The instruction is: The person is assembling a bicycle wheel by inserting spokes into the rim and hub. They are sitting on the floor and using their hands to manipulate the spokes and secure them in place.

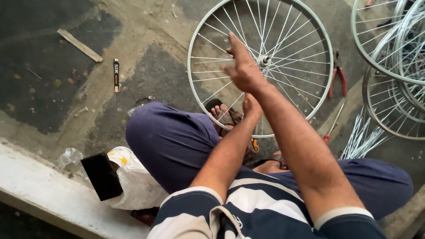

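Soft daylight lit the scene evenly, with faint shadows. The raised right hand (242, 66) was slightly motion-blurred. Edges bowed from lens distortion.

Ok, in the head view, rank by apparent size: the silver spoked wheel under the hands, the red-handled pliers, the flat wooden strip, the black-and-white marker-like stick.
1. Silver spoked wheel
2. Flat wooden strip
3. Red-handled pliers and black-and-white stick: look alike, unranked.
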